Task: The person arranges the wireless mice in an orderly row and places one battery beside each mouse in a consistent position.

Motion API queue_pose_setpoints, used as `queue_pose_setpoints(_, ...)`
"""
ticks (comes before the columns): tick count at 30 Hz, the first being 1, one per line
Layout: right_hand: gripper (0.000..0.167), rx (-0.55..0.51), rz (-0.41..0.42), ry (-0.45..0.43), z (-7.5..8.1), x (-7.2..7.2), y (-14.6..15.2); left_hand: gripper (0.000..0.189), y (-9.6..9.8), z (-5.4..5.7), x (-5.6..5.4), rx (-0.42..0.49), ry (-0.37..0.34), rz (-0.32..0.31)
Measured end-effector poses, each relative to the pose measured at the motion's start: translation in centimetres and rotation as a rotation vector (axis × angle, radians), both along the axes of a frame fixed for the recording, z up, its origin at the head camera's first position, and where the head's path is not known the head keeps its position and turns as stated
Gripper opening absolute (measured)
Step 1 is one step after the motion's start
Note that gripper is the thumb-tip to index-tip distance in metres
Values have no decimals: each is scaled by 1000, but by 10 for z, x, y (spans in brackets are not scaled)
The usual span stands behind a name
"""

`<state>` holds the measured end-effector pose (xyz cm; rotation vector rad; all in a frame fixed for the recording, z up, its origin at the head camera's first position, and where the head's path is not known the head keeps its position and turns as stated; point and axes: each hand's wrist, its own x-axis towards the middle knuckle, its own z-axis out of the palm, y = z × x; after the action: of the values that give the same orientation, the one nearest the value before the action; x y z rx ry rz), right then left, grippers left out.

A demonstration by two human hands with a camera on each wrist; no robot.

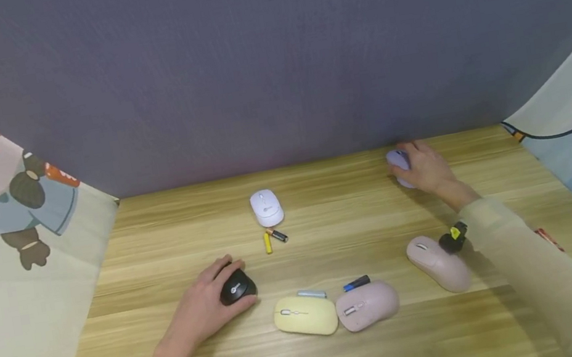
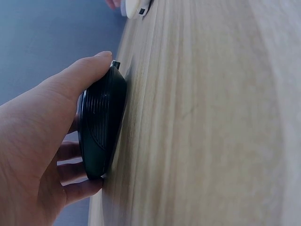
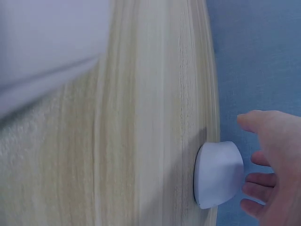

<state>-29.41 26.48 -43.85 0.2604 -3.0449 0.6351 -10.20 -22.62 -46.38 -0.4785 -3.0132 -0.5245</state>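
My left hand [image 1: 206, 303] grips a black mouse [image 1: 237, 287] on the wooden table [image 1: 360, 223], left of centre. In the left wrist view the thumb [image 2: 80, 75] lies along the black mouse [image 2: 101, 127] and the fingers curl under its other side. My right hand [image 1: 427, 168] reaches to the far right edge of the table, over a lavender mouse [image 1: 397, 162]. The right wrist view shows that lavender mouse [image 3: 218, 174] by the blue wall, with the right hand [image 3: 273, 165] spread behind it and the thumb apart from it.
A white mouse [image 1: 266, 208] lies at the back middle with a yellow battery [image 1: 267, 243] and a dark battery [image 1: 277, 235]. In front lie a yellow mouse [image 1: 305, 315], two pink mice [image 1: 368, 305] [image 1: 438, 263] and two more batteries [image 1: 311, 294] [image 1: 356, 283]. Printed cloths flank the table.
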Motion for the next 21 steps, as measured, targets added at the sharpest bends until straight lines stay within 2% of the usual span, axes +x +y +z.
queue_pose_setpoints(10,63,0,68,66,1,-1,-15,74,0,-1,-2,8,-2,-3)
queue_pose_setpoints(21,64,20,125,19,5,-2,-49,75,-1,-4,-2,11,7,-6)
